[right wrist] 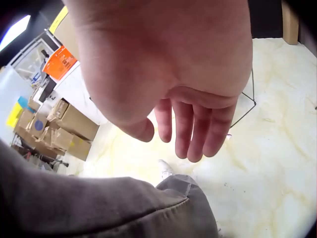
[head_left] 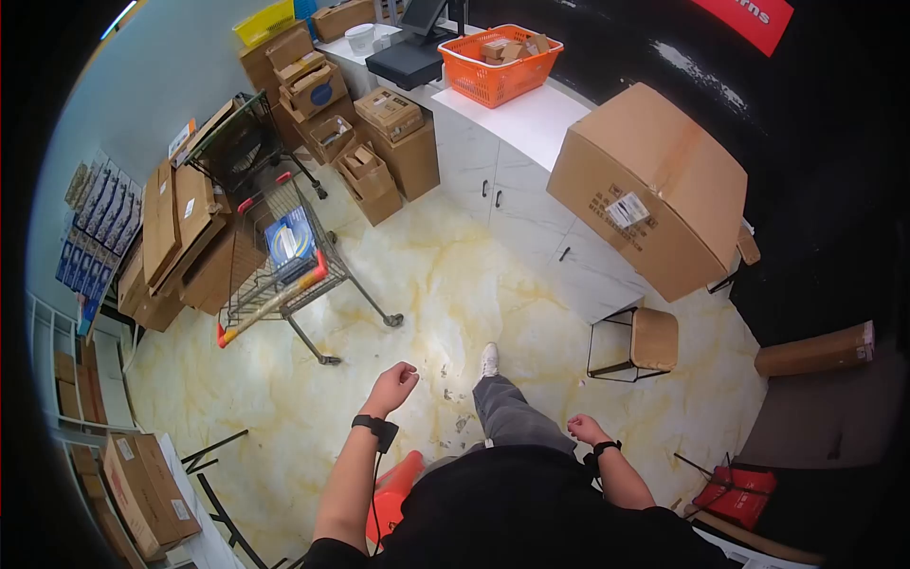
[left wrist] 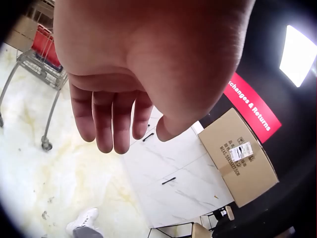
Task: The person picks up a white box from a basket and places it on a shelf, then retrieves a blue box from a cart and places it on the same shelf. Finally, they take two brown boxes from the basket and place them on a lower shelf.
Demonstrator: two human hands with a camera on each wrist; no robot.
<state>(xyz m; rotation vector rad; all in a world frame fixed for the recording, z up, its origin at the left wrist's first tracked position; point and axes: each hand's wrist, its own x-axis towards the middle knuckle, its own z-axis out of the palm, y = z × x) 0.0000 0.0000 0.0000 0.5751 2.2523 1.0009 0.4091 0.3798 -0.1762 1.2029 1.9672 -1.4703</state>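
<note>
My left hand hangs in front of the body over the marbled floor, loosely curled and holding nothing; in the left wrist view the fingers droop with bare palm behind them. On the other side my right hand is beside the grey trouser leg, likewise loose and without anything in it. Ahead of the left hand stands a wire shopping cart carrying a blue box. Nearest to the right hand is a stool with a wooden seat.
A big carton sits on the white counter, near an orange basket of small boxes. Cardboard boxes are stacked by the counter's left end. At lower left a carton rests on a shelf; a red-orange object is beside the body.
</note>
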